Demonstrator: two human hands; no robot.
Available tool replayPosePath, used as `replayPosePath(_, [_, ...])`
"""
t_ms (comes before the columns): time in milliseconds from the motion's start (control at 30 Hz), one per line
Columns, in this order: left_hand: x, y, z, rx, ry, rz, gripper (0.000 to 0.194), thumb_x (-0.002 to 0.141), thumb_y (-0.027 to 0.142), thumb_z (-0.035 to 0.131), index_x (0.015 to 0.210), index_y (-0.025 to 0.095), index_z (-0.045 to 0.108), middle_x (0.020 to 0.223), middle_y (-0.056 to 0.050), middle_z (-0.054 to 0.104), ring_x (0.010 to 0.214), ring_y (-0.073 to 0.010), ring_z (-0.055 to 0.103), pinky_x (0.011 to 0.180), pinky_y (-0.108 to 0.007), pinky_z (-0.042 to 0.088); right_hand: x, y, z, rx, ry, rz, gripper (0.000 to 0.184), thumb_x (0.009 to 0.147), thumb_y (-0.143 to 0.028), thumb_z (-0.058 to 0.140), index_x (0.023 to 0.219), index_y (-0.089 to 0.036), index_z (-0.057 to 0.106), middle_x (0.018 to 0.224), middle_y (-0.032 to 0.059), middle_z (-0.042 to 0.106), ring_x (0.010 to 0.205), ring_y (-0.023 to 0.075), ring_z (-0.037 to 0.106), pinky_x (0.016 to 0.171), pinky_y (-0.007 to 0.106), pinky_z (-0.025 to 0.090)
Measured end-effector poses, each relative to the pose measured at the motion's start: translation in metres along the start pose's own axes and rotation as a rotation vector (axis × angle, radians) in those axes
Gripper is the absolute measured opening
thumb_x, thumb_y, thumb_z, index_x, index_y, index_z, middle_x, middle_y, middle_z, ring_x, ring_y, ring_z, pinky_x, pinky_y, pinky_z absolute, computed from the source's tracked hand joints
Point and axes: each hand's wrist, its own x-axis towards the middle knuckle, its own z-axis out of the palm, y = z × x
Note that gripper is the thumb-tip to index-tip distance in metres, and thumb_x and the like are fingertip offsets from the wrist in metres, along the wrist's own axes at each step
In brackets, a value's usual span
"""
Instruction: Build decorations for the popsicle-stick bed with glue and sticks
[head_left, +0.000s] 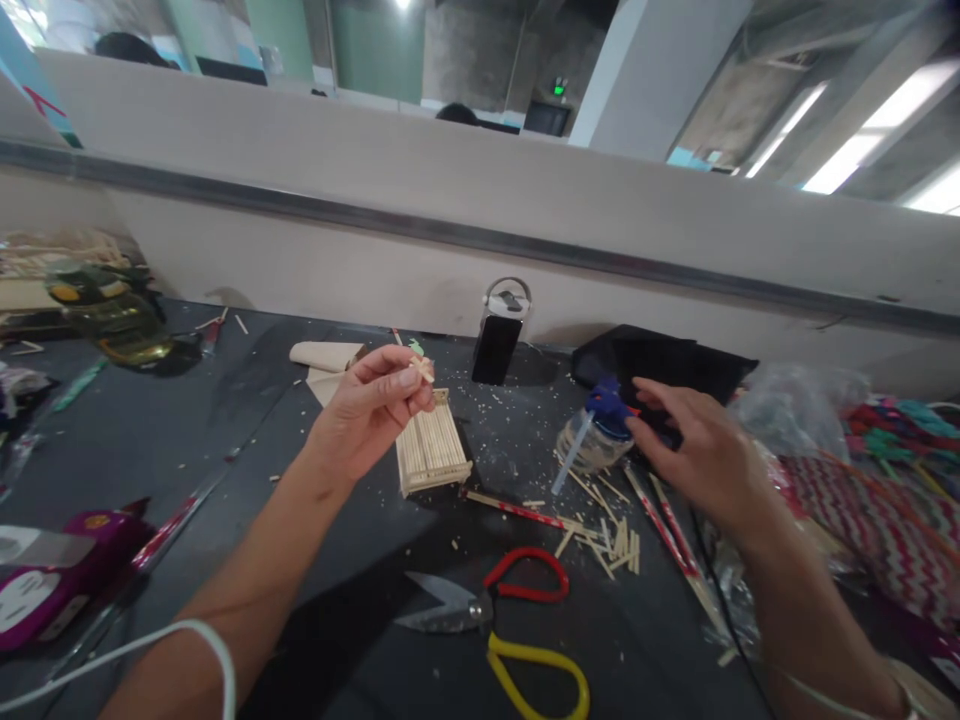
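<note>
My left hand (386,405) is closed in a pinch on a small piece made of short wooden sticks (422,371), held above the table. Just below it lies a small raft-like panel of wooden sticks (435,440) with raised ends. My right hand (697,450) is open, thumb and forefinger apart, beside a blue glue gun (609,403) with a clear glue stick (574,455) poking out. The glue gun rests on a glass jar (592,445); whether my fingertips touch it I cannot tell.
Scissors (480,610) with red and yellow handles lie open in front. Cut sticks (622,545) are scattered below the jar. A phone (497,347) leans upright on a handled container. A purple device (71,570) and a bottle (112,315) stand left; patterned cloth (877,520) lies right.
</note>
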Motion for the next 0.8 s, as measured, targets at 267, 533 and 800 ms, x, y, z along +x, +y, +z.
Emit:
replayPosePath(267, [-0.003,-0.006,0.004,-0.032,-0.044,-0.027,0.012,0.067,0.013,0.078,0.077,0.016,0.071,0.07,0.001,0.067,0.058,-0.0082,0.058,0.06,-0.021,0.048,-0.061,-0.145,0.059,0.248,-0.532,-0.19,0.022,0.09,-0.01,0.05,0.094,-0.018,0.07,0.092,0.0092,0.072,0.091,0.0214,0.067,0.081,0.031,0.051])
replayPosePath(533, [-0.008,-0.007,0.007,-0.059,-0.043,-0.051,0.011,0.068,0.014,0.078,0.076,0.015,0.071,0.071,0.001,0.067,0.058,-0.008,0.058,0.061,-0.021,0.047,-0.07,-0.154,0.117,0.052,-0.663,-0.174,0.021,0.079,-0.002,0.057,0.083,-0.015,0.072,0.086,0.0105,0.073,0.079,0.0246,0.072,0.063,0.026,0.052])
replayPosePath(800, [-0.007,-0.01,0.003,-0.087,-0.038,-0.082,0.011,0.068,0.015,0.077,0.077,0.015,0.07,0.071,0.001,0.066,0.059,-0.0085,0.059,0.061,-0.02,0.046,-0.073,-0.159,0.125,0.047,-0.723,-0.09,0.028,0.066,0.003,0.057,0.086,-0.012,0.072,0.088,0.0159,0.074,0.08,0.0271,0.072,0.063,0.027,0.05])
